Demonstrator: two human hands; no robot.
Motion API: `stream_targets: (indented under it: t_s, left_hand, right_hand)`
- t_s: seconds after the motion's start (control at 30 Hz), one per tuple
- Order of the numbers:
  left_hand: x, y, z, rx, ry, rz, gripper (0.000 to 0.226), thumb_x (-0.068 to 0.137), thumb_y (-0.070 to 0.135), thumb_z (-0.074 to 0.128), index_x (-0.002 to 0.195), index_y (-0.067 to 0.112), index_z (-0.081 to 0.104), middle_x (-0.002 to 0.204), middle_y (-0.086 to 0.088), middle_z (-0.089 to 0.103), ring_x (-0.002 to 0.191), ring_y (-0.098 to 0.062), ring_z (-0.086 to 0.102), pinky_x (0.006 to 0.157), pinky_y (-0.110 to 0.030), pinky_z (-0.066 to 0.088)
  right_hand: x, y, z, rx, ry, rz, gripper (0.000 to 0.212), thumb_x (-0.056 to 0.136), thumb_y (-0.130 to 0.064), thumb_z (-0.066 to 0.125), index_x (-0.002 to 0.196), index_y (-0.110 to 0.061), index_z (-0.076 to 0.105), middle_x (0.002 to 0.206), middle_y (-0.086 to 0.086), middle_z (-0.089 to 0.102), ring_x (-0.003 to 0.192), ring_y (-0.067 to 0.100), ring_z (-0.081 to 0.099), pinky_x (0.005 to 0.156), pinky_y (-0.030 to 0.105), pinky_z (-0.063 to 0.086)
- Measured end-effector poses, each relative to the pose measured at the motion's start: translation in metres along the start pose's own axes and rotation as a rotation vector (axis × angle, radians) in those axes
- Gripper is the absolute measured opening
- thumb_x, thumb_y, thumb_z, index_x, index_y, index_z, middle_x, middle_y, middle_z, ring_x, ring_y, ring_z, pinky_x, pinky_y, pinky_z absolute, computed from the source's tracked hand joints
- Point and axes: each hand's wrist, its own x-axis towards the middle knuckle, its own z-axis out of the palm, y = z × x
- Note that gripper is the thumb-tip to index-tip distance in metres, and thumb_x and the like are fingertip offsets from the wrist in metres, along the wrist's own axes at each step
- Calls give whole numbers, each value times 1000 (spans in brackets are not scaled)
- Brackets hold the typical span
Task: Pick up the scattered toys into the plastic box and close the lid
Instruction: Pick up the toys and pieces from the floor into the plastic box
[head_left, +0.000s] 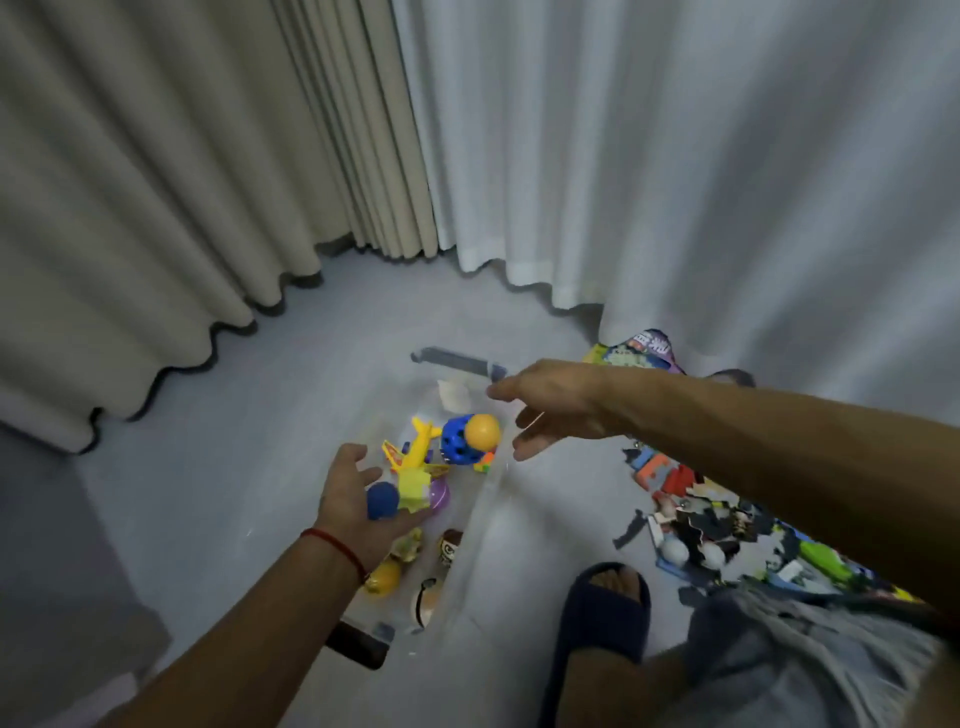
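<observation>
A clear plastic box (480, 512) with dark grey latches stands open on the floor. Inside lie a yellow toy plane (415, 447), a blue holed ball (456, 444), an orange ball (482, 428), a purple egg (442, 493) and other small toys. My left hand (350, 499) hovers palm up over the box's left side. A blue ball (383, 500) and a yellow-green block (414, 491) lie on it, with the thumb spread away. My right hand (550, 410) reaches over the box's far right rim with relaxed fingers and holds nothing.
Scattered toys (696, 512) lie in a heap on the floor right of the box, under my right forearm, with a colourful pack (644, 349) by the white curtain (675, 182). My foot in a dark slipper (602, 608) stands beside the box. Beige curtains hang at the left.
</observation>
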Motion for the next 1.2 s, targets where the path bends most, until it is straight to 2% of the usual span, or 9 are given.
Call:
stream_targets:
  t_s: [0.1,0.17,0.27,0.47,0.57,0.67,0.73,0.83,1.2]
  left_hand:
    - [8,5,0,17,-16,51,23,97,6,53,116,16,46,117,-8,49,101,-28,51,53,-30,55]
    - [5,0,11,115,-71,92,16,96,17,52,112,16,48,96,-6,49,93,-25,54,69,-33,58]
    - [-10,-14,50,303,-177,154,26,92,25,55,112,10,60,92,-4,54,89,-22,58,92,-50,53]
    - [-8,-67,136,663,-396,205,30,91,25,59,117,11,62,113,-6,57,102,-23,60,62,-30,59]
    - [-1,-93,170,854,-414,277,16,94,18,55,104,10,66,96,-2,62,79,-3,60,48,-3,41]
    - [3,-109,181,998,-415,332,9,94,14,56,94,13,65,84,0,59,71,-7,55,42,1,33]
    - [8,-112,184,989,-379,326,11,93,17,57,99,14,65,97,-6,63,83,-15,58,42,-5,40]
    - [19,-108,185,924,-343,322,11,91,19,56,94,18,66,110,-8,63,100,-26,60,56,-24,52]
    - [16,-40,139,779,-254,456,12,88,11,57,84,19,65,89,-5,59,79,-24,53,65,-35,54]
  right_hand:
    - [-8,0,-3,-167,59,-22,47,94,-31,64,132,-8,51,124,15,53,102,28,63,73,40,63]
    - [-27,9,-31,-263,145,-60,38,95,-31,62,126,-9,59,122,11,58,103,25,63,76,40,62]
    - [-74,39,-98,-332,374,-69,29,99,-27,56,118,-8,64,114,11,64,101,27,65,75,38,61]
    - [-174,155,-213,-338,675,148,26,101,-21,53,120,-7,63,108,13,65,95,29,65,74,38,58]
    - [-189,224,-235,-322,693,258,23,100,-20,54,119,-8,63,104,10,65,91,27,65,70,38,58]
    - [-174,269,-239,-436,597,272,27,99,-25,57,122,-11,62,116,9,64,87,19,66,64,29,58]
    - [-156,267,-235,-600,449,229,32,98,-33,56,128,-20,59,122,0,61,86,5,63,68,15,54]
    - [-127,235,-222,-751,378,72,31,98,-42,53,126,-31,58,127,-6,62,96,3,62,81,19,49]
    - [-69,100,-140,-932,353,-356,40,96,-33,57,136,-28,53,133,-3,59,99,11,65,91,34,50]
